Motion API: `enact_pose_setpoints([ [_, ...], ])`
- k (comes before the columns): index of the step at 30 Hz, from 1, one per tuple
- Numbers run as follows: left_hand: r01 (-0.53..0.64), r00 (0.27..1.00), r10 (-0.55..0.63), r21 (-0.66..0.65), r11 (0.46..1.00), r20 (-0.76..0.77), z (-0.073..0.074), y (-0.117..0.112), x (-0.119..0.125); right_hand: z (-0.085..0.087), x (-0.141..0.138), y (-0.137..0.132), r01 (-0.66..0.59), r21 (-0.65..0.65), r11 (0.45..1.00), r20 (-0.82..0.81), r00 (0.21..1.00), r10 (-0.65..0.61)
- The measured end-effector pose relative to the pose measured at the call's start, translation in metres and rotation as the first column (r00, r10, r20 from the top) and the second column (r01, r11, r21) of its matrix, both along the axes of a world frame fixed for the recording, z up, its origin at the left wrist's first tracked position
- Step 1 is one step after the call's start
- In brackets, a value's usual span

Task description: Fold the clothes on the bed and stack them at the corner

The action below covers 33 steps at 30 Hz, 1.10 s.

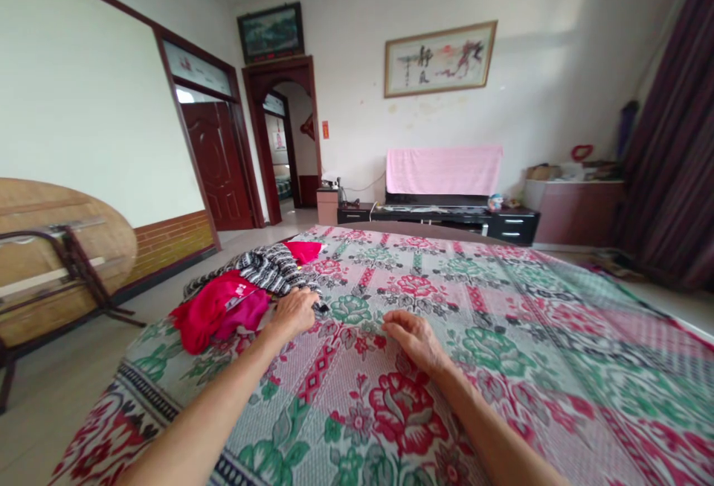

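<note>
Black-and-white knit makes up the patterned garment (262, 264), which lies bunched on the left part of the flowered tablecloth (491, 404), its near end reaching the left hand (297, 310). That hand's fingers are bent close together over this end; I cannot tell whether they pinch the fabric or only rest on it. Just in front of the garment, and left of the hand, lies a crumpled red cloth (201, 316) with a magenta cloth (245, 313) beside it. The right hand (410, 333) is apart from the pile, over bare tablecloth, fingers close together and loosely curved, the thumb slightly below them, nothing visible in its grasp.
</note>
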<state>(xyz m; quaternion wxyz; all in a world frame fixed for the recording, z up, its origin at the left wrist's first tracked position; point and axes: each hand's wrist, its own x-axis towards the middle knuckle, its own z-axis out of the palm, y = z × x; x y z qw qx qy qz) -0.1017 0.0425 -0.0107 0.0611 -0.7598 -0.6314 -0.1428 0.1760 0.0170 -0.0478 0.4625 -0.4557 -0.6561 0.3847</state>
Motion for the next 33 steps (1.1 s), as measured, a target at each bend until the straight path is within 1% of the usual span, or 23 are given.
enact_pose_setpoints([
  [2, 0.003, 1.000, -0.001, -0.122, 0.993, 0.014, 0.005, -0.003, -0.004, 0.000, 0.000, 0.000, -0.004, 0.000, 1.000, 0.005, 1.000, 0.004],
  [4, -0.017, 1.000, 0.016, -0.218, 0.976, -0.005, 0.017, -0.006, -0.005, -0.001, 0.000, 0.001, -0.008, 0.003, 1.000, 0.004, 1.000, 0.008],
  [5, -0.032, 0.999, 0.028, -0.209, 0.977, -0.023, 0.022, -0.009, -0.002, -0.002, 0.000, 0.001, -0.007, 0.003, 1.000, 0.003, 1.000, 0.007],
  [6, -0.045, 0.998, 0.039, -0.152, 0.987, -0.038, 0.027, -0.012, 0.002, -0.003, 0.000, 0.002, -0.003, 0.002, 1.000, 0.000, 1.000, 0.003],
  [8, -0.028, 0.999, 0.028, 0.013, 1.000, -0.046, 0.028, -0.019, 0.016, -0.004, 0.000, 0.003, 0.005, 0.005, 1.000, -0.019, 1.000, -0.005],
  [9, 0.009, 0.999, -0.006, 0.068, 0.998, -0.042, 0.025, -0.023, 0.024, -0.005, 0.000, 0.003, 0.008, 0.010, 1.000, -0.034, 0.999, -0.007],
  [10, 0.063, 0.997, -0.060, 0.085, 0.994, -0.040, 0.019, -0.027, 0.034, -0.006, 0.000, 0.004, 0.008, 0.018, 1.000, -0.048, 0.999, -0.007],
  [12, 0.175, 0.984, -0.173, 0.050, 0.983, -0.033, 0.002, -0.037, 0.051, -0.008, -0.001, 0.004, 0.014, 0.049, 0.999, -0.048, 0.999, -0.012],
  [14, 0.252, 0.967, -0.252, 0.006, 0.968, -0.040, -0.017, -0.047, 0.064, -0.009, -0.001, 0.003, 0.024, 0.107, 0.994, 0.022, 0.999, -0.027],
  [16, 0.275, 0.961, -0.274, 0.019, 0.961, -0.026, -0.034, -0.056, 0.071, -0.011, 0.000, 0.001, 0.022, 0.206, 0.978, 0.140, 0.989, -0.052],
  [18, 0.265, 0.964, -0.267, 0.075, 0.961, 0.014, -0.045, -0.062, 0.074, -0.013, 0.001, -0.004, -0.013, 0.321, 0.947, 0.254, 0.964, -0.074],
  [21, 0.240, 0.965, -0.251, 0.130, 0.962, 0.076, -0.052, -0.063, 0.074, -0.016, 0.006, -0.016, -0.094, 0.445, 0.891, 0.366, 0.927, -0.085],
  [23, 0.242, 0.963, -0.256, 0.142, 0.960, 0.090, -0.055, -0.061, 0.073, -0.018, 0.011, -0.028, -0.179, 0.474, 0.862, 0.436, 0.898, -0.053],
  [25, 0.251, 0.959, -0.267, 0.150, 0.956, 0.097, -0.057, -0.058, 0.072, -0.018, 0.016, -0.042, -0.256, 0.476, 0.841, 0.507, 0.862, -0.024],
  [27, 0.251, 0.957, -0.270, 0.155, 0.955, 0.111, -0.059, -0.054, 0.071, -0.018, 0.020, -0.057, -0.283, 0.467, 0.838, 0.559, 0.829, -0.032],
  [33, 0.247, 0.951, -0.273, 0.175, 0.953, 0.144, -0.068, -0.047, 0.068, -0.018, 0.033, -0.090, -0.217, 0.422, 0.880, 0.622, 0.775, -0.107],
])
